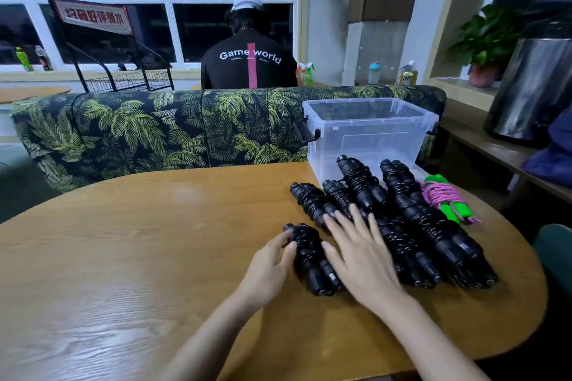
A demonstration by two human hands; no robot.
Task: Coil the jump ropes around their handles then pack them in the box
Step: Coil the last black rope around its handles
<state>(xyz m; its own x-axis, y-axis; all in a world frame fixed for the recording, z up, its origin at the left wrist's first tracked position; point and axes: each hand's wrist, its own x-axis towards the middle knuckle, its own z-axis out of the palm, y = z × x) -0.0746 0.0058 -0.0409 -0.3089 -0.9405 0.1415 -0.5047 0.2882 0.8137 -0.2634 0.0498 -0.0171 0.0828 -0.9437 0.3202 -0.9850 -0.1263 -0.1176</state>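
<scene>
free: table (pixel 123 257) left side | box (pixel 365 136) top open | blocked: coiled ropes (pixel 411 213) piled before box

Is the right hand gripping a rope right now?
No, the right hand is flat, fingers straight and spread, over the black ropes; only the left hand holds the near rope.

Round wooden table (pixel 123 257): left side and near edge cut off by frame. Pile of black coiled jump ropes (pixel 430 223), right edge of table: bundles overlap, count untellable; middle ones hidden under right hand (pixel 362 260). Single black coiled rope bundle (pixel 309 260): far end covered by left hand (pixel 269 269). Pink-and-green jump rope (pixel 439 193): partly hidden behind pile. Clear plastic box (pixel 371 133): lower front masked by ropes. Red-lettered banner (pixel 93 17): characters blurred.
</scene>
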